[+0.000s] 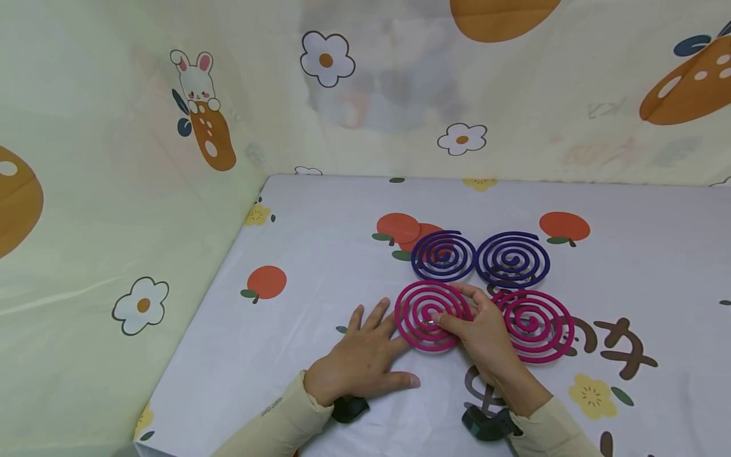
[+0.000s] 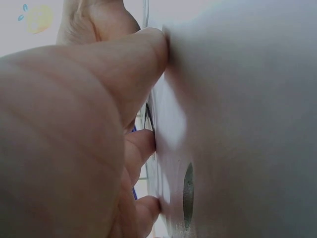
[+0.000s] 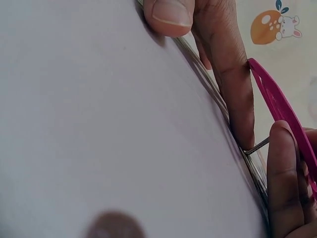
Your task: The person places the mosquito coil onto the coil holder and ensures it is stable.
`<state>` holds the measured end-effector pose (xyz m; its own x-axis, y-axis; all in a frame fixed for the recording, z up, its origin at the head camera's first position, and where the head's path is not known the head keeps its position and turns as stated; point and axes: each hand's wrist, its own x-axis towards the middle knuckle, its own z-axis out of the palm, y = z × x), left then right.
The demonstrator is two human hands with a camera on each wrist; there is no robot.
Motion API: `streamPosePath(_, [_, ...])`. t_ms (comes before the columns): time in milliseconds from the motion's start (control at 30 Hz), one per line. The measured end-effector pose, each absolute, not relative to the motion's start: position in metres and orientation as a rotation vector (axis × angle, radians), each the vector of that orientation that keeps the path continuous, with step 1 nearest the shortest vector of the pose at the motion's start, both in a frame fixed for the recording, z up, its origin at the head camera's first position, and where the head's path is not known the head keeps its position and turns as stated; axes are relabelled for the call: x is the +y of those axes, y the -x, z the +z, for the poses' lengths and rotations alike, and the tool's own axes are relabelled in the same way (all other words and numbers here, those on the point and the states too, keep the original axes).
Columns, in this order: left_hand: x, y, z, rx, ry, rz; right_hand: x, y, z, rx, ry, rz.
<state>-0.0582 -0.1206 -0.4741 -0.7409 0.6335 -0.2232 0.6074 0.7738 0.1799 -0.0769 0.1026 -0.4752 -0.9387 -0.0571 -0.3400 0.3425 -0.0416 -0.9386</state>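
My right hand [image 1: 485, 339] grips a pink mosquito coil [image 1: 430, 310] by its right side, the thumb lying on top near the centre. In the right wrist view this coil [image 3: 278, 99] is tilted and raised off the table, with a thin metal pin [image 3: 258, 145] beneath it. My left hand [image 1: 365, 358] rests on the table with fingers spread, its fingertips partly hidden under the coil's left edge. One left finger [image 3: 237, 99] reaches the foot of the pin. A second pink coil [image 1: 531, 322] lies right of the right hand, partly covered by it.
Two dark purple coils [image 1: 443, 256] lie side by side behind the pink ones. The table is covered with a white cloth [image 1: 320, 241] printed with fruit, flowers and lettering. Patterned curtains [image 1: 377, 95] stand behind and to the left.
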Motion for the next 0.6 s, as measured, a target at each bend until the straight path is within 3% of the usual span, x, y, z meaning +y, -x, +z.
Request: streamPosePath(600, [-0.1204, 0.0596, -0.4738, 2.682, -0.952, 0.147, 0.1016, 0.0764, -0.4763, 2.014, -0.275, -2.035])
